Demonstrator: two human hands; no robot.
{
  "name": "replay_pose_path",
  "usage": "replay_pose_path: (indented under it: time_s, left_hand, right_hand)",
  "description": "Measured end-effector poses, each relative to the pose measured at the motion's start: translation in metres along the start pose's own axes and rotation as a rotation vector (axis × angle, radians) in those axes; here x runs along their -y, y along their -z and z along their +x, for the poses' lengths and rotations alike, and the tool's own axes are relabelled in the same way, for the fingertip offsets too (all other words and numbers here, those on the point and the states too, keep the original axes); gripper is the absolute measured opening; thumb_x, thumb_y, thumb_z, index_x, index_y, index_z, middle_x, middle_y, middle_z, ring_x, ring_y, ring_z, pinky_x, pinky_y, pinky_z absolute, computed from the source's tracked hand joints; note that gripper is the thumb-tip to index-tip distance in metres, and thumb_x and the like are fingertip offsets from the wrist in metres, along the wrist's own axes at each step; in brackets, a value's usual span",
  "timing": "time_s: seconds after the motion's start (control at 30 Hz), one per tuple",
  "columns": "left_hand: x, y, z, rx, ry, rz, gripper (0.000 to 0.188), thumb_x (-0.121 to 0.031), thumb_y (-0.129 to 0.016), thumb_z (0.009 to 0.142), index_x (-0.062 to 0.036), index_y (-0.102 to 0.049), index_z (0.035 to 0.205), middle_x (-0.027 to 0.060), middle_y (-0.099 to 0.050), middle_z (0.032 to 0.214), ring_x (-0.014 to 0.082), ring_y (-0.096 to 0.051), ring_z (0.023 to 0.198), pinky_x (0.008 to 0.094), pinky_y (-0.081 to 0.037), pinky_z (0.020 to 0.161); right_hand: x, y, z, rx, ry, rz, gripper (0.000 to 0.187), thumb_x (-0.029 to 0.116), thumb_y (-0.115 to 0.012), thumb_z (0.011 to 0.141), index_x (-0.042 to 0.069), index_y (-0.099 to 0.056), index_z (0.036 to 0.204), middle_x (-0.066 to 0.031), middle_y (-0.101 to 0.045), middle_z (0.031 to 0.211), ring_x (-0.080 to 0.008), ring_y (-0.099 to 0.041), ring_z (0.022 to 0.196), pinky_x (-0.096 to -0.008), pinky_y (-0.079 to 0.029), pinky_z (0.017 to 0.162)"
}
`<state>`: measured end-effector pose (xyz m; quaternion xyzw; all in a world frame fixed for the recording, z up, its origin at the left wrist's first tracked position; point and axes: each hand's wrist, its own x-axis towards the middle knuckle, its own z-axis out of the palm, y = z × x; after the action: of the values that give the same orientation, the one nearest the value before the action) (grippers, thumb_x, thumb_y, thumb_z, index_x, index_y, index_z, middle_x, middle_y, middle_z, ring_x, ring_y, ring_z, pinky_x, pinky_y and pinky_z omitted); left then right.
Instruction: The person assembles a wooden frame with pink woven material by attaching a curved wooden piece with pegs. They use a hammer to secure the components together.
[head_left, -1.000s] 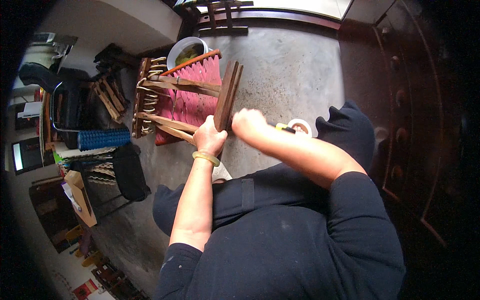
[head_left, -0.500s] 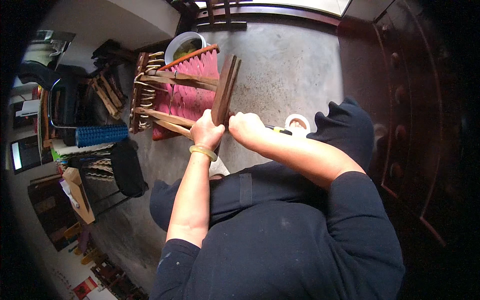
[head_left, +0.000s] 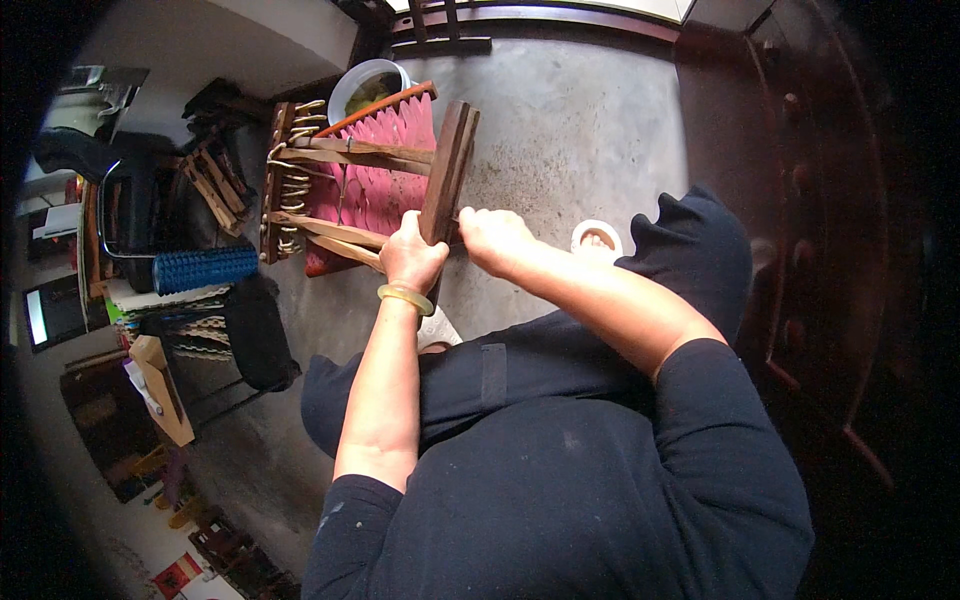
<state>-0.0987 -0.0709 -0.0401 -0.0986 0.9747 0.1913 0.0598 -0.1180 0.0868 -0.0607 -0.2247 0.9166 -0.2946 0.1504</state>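
Observation:
My left hand [head_left: 412, 255] is closed round the lower part of a thick dark wooden bar, which belongs to a wooden folding stool frame [head_left: 449, 170] tipped on its side. Pale cords [head_left: 297, 180] are laced along the frame's far-left bar. Against the right face of the thick bar, my right hand [head_left: 492, 240] is a closed fist. A thin piece shows between that fist and the wood; the rest of the tool in it is hidden by my hand and forearm. Pink wavy material [head_left: 385, 180] lies behind the frame's slats.
Beyond the frame stands a white bucket [head_left: 368, 85]. My feet, one in a pale slipper [head_left: 597, 240], rest on the grey floor [head_left: 560, 130]. To the left are a blue ridged roller [head_left: 205, 270] and a black chair [head_left: 255, 335]. Dark red cabinets [head_left: 800, 220] line the right side.
My right fist has shifted slightly right and the wrist has turned; the black and yellow handle that stuck out behind it is now out of sight. My left hand keeps its grip.

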Motion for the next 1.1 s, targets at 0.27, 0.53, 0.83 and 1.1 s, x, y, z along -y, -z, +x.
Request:
replay_pose_path:
  time_s: [0.27, 0.53, 0.83, 1.1]
  left_hand:
    - [-0.001, 0.001, -0.005, -0.031, 0.001, -0.015, 0.050, -0.019, -0.065, 0.062, -0.0081, -0.049, 0.109, 0.0210, -0.065, 0.083, 0.0404, -0.062, 0.082, 0.0464, -0.048, 0.075]
    - [-0.009, 0.004, -0.003, -0.004, 0.019, 0.048, 0.048, -0.018, -0.064, 0.063, -0.0089, -0.048, 0.108, 0.0210, -0.065, 0.082, 0.0410, -0.062, 0.081, 0.0465, -0.047, 0.074]
    - [0.006, -0.003, -0.004, -0.029, -0.011, 0.001, 0.048, -0.019, -0.065, 0.063, -0.0083, -0.049, 0.106, 0.0211, -0.065, 0.081, 0.0408, -0.062, 0.079, 0.0468, -0.047, 0.073]
    - [0.001, -0.002, -0.004, -0.028, -0.034, 0.014, 0.048, -0.018, -0.064, 0.062, -0.0086, -0.049, 0.106, 0.0205, -0.065, 0.080, 0.0406, -0.062, 0.079, 0.0474, -0.047, 0.072]
  right_hand:
    - [0.006, 0.000, 0.025, 0.051, -0.102, -0.104, 0.022, 0.015, -0.048, 0.084, 0.000, -0.061, 0.095, -0.0195, -0.066, 0.090, -0.0321, -0.066, 0.084, -0.0427, -0.054, 0.073]
    - [-0.032, 0.052, 0.054, -0.249, -0.231, -0.123, 0.014, 0.012, -0.048, 0.084, 0.001, -0.056, 0.088, -0.0201, -0.065, 0.087, -0.0335, -0.066, 0.082, -0.0414, -0.054, 0.072]
    - [-0.004, 0.004, 0.040, 0.101, -0.010, -0.165, 0.023, 0.015, -0.048, 0.084, 0.000, -0.064, 0.093, -0.0218, -0.066, 0.092, -0.0332, -0.066, 0.085, -0.0432, -0.054, 0.074]
    - [-0.069, 0.086, 0.088, -0.213, -0.376, 0.054, 0.036, 0.018, -0.034, 0.091, -0.005, -0.058, 0.105, -0.0232, -0.063, 0.103, -0.0366, -0.062, 0.096, -0.0440, -0.053, 0.075]
